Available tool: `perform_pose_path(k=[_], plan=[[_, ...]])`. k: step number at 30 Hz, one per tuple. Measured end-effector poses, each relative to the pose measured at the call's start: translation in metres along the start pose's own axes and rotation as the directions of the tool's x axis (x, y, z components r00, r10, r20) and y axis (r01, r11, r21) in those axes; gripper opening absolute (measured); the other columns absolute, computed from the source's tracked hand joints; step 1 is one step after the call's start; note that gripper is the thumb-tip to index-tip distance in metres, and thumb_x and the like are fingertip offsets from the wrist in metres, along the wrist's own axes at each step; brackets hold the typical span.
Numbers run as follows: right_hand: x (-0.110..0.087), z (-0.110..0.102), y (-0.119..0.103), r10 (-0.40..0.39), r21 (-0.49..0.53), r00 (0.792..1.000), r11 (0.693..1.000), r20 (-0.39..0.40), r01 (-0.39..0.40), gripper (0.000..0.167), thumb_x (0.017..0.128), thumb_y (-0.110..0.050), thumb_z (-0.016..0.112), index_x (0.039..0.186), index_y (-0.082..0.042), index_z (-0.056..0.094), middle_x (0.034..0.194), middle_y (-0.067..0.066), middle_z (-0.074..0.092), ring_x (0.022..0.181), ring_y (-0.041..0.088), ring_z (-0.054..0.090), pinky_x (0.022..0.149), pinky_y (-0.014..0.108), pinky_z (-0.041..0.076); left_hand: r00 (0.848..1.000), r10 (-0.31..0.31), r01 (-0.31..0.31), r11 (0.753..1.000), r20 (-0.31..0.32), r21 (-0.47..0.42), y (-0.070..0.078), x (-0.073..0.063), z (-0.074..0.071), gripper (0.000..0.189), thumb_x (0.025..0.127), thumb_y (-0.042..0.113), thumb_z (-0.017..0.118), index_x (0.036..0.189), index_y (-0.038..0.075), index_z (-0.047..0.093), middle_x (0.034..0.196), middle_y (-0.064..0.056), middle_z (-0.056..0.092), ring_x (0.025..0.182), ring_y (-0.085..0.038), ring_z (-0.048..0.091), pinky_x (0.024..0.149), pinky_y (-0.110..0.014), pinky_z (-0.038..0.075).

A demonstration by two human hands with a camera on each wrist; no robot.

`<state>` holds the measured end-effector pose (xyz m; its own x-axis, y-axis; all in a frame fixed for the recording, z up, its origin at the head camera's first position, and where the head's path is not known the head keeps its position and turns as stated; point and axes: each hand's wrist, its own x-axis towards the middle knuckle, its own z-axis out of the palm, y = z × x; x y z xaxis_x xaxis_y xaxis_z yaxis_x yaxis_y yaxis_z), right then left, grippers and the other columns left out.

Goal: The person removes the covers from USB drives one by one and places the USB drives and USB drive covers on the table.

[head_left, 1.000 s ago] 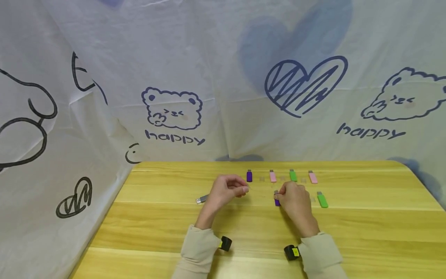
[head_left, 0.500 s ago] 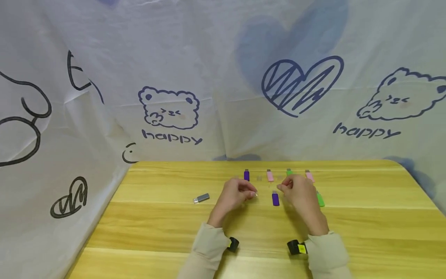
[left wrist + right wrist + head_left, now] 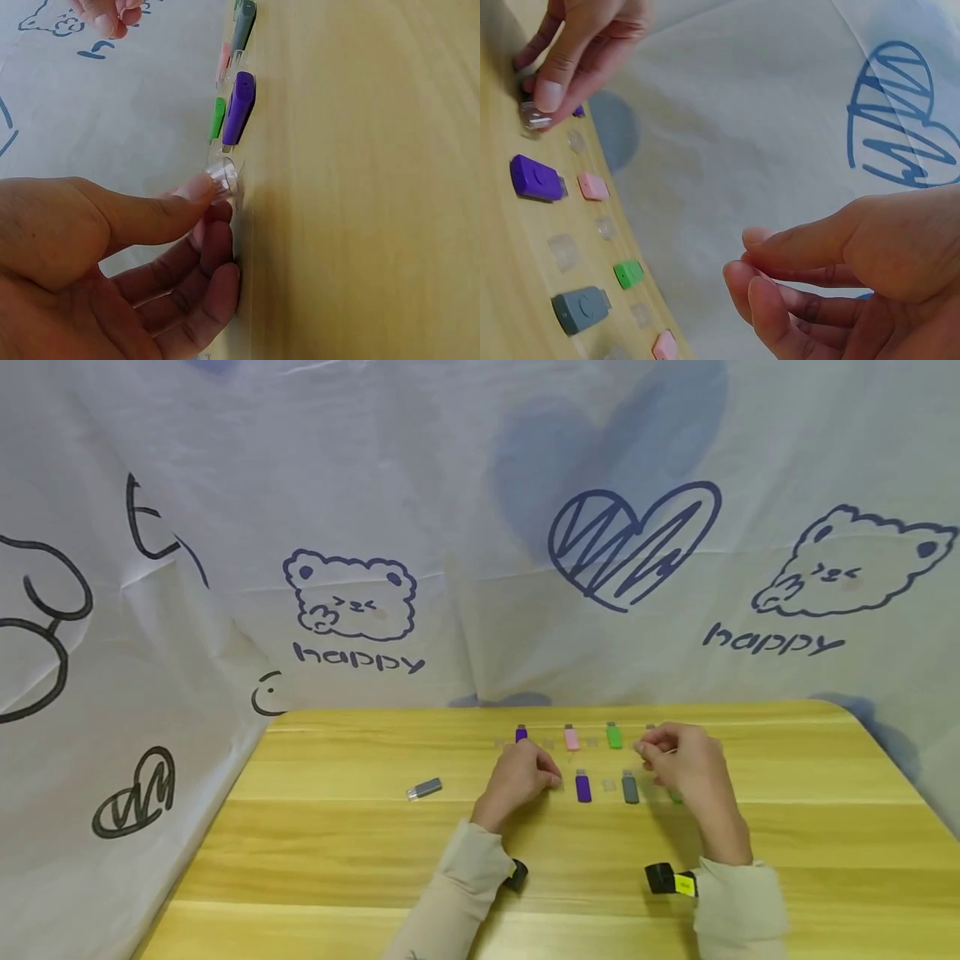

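Observation:
My left hand pinches a small clear plastic cap between thumb and fingertips, low over the table. Just right of it lies a purple USB stick, its metal plug pointing away from me. A grey USB stick follows, with another clear cap lying between the two. My right hand hovers farther right, thumb and fingers loosely curled with nothing visible between them. Beneath it, a green stick and a pink stick are partly hidden in the head view.
Along the back row lie a second purple stick, a pink stick and a green stick, with clear caps between. Off to the left rests a capped grey USB stick. A printed white cloth hangs behind the wooden table.
My right hand has lifted off the purple stick and moved right, uncovering the grey stick. My left hand has shifted right and lowered with the clear cap beside the purple stick.

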<state>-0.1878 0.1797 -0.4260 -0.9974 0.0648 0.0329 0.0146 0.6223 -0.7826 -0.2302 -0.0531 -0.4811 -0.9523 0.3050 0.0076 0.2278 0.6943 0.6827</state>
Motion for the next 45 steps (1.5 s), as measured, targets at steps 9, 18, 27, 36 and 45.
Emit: perform_pose_path(k=[9, 18, 27, 36, 45], plan=[[0.003, 0.0, 0.0, 0.001, -0.012, 1.0, 1.0, -0.027, -0.001, 0.019, 0.098, -0.012, 0.071, 0.103, 0.007, 0.071, 0.084, 0.016, 0.073, 0.065, 0.025, 0.07, 0.055, 0.036, 0.06, 0.999, -0.025, 0.026, 0.999, -0.032, 0.029, -0.002, -0.002, -0.001, 0.007, 0.087, 0.007, 0.082, 0.08, 0.008, 0.081, 0.077, 0.002, 0.073, 0.067, -0.008, 0.06, 0.061, -0.021, 0.05], [0.001, 0.002, -0.001, -0.005, -0.02, 1.0, 1.0, -0.025, 0.005, 0.019, 0.098, -0.012, 0.072, 0.103, 0.007, 0.07, 0.085, 0.018, 0.072, 0.065, 0.026, 0.069, 0.055, 0.037, 0.059, 0.999, 0.004, -0.005, 1.0, -0.043, -0.022, -0.008, -0.005, -0.001, 0.008, 0.088, 0.006, 0.081, 0.08, 0.007, 0.078, 0.075, 0.002, 0.069, 0.067, -0.009, 0.057, 0.061, -0.021, 0.048], [0.0, 0.004, 0.0, -0.019, -0.027, 1.0, 0.999, -0.016, 0.018, 0.019, 0.098, -0.011, 0.071, 0.103, 0.007, 0.07, 0.087, 0.018, 0.071, 0.066, 0.023, 0.069, 0.055, 0.036, 0.059, 0.999, 0.024, -0.03, 0.983, -0.036, -0.182, -0.016, -0.022, -0.018, 0.007, 0.096, 0.01, 0.073, 0.096, 0.006, 0.079, 0.088, 0.0, 0.072, 0.077, -0.013, 0.063, 0.065, -0.026, 0.053], [0.004, 0.011, -0.004, -0.159, -0.098, 0.987, 0.983, -0.012, 0.157, 0.019, 0.097, -0.01, 0.07, 0.11, 0.004, 0.071, 0.094, 0.016, 0.072, 0.084, 0.032, 0.072, 0.068, 0.04, 0.059, 0.993, -0.026, -0.01, 0.957, -0.118, -0.291, -0.023, -0.041, -0.05, 0.014, 0.101, 0.011, 0.067, 0.106, 0.002, 0.077, 0.092, -0.006, 0.073, 0.085, -0.033, 0.07, 0.062, -0.027, 0.052], [0.001, 0.034, -0.02, -0.293, -0.087, 0.955, 0.953, -0.033, 0.29, 0.024, 0.096, -0.005, 0.071, 0.119, 0.003, 0.067, 0.1, 0.017, 0.07, 0.093, 0.037, 0.069, 0.08, 0.051, 0.059, 0.934, -0.047, -0.099, 0.918, -0.355, -0.383, -0.041, -0.055, -0.093, 0.015, 0.099, 0.007, 0.068, 0.109, -0.001, 0.077, 0.097, -0.014, 0.075, 0.082, -0.032, 0.071, 0.071, -0.035, 0.061]])
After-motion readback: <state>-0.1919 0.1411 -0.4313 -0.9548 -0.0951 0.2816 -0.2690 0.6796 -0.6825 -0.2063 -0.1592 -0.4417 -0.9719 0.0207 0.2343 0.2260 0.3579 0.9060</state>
